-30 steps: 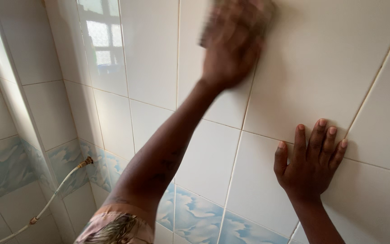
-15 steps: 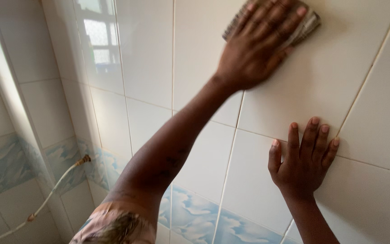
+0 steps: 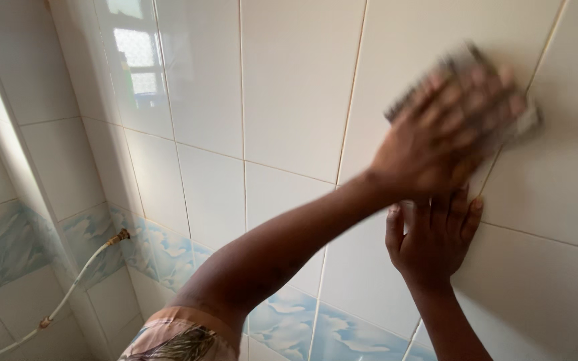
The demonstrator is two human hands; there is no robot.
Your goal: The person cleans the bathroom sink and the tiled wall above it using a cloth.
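Left-hand fingers [image 3: 483, 87]: spread and pressed flat over a scrubbing pad [image 3: 526, 124], pinning it against the wall tile [image 3: 296, 87]; blurred.
Scrubbing pad: dark, thin, high on the wall, mostly covered by the left hand [image 3: 446, 137]. Judged light, soft and pliable; best held under a flat palm, fingers across its back.
Right hand [image 3: 429, 244]: fingers released, palm flat on the tile just below the left hand, holding nothing.
Surroundings: glossy cream tiles, likely slippery; blue patterned border [image 3: 289, 317]; white hose [image 3: 75, 284] at lower left.
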